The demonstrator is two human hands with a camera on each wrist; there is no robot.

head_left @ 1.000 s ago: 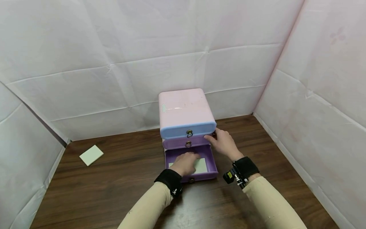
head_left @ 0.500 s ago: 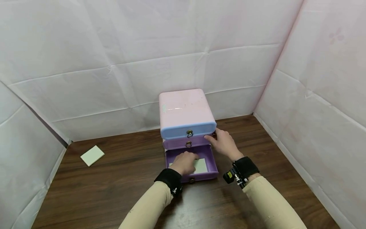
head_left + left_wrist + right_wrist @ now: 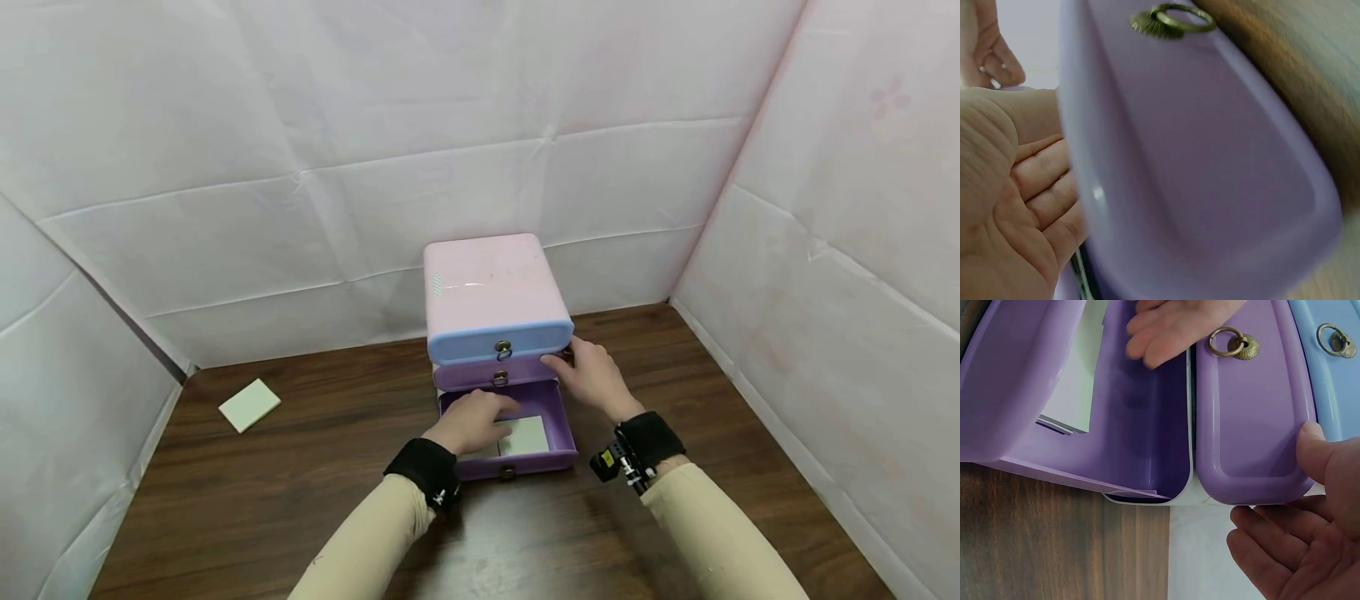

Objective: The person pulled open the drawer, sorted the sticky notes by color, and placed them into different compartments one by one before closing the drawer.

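Dark brown wood-grain table (image 3: 285, 500) carries a pastel plastic three-drawer chest (image 3: 491, 292) at centre back; pale green square notepad (image 3: 250, 405) far left.

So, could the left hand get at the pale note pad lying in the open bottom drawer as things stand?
Probably yes: the left hand is already inside the open bottom drawer, over the note pad, with nothing covering it.

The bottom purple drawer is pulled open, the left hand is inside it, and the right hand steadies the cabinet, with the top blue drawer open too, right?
Not quite. The blue drawer is closed, as the head view shows. Only the bottom purple drawer is open, with the left hand inside it and the right hand at the cabinet.
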